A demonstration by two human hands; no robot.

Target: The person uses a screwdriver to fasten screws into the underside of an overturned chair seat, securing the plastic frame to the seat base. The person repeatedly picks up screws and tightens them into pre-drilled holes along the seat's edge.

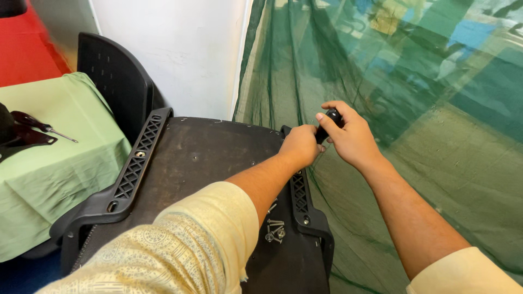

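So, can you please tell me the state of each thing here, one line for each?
Left hand: closed on top end of right black plastic bracket.
Right hand: gripping black tool handle, tilted.
Left black plastic bracket: lying on upturned dark seat board.
Loose silver screws: piled on board.
Dark-handled screwdriver: lying unused on green cloth.

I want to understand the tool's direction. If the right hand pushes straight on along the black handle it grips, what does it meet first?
The right hand points its screwdriver handle down-left, toward the right armrest bracket under the left hand. Depth is unclear.
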